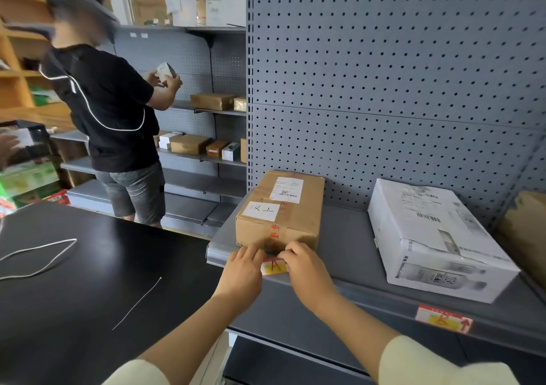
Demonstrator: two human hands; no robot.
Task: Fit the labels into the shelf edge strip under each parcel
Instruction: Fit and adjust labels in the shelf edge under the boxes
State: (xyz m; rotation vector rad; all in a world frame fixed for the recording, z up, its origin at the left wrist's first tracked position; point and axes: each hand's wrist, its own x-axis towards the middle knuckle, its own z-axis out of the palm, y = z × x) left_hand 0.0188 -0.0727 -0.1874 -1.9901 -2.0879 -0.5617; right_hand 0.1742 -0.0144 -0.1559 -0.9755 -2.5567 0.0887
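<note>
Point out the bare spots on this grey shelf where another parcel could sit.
Bare grey metal shelf lies between the brown cardboard parcel and the white printed carton. A narrower strip runs left of the brown parcel. The right end is crowded by the carton and a tan package.

parcels on near shelf: 3 (279, 207) (437, 239) (526, 234) | labels in strip: 2 (274, 267) (443, 318) | hands: 2 (245, 269) (307, 269) | people: 2

Your left hand (243, 266) and right hand (305, 269) pinch a red-and-yellow label (274, 267) against the strip (217, 256), right under the brown parcel (280, 210). Another label (443, 319) sits in the strip below the white parcel (434, 236).
</note>
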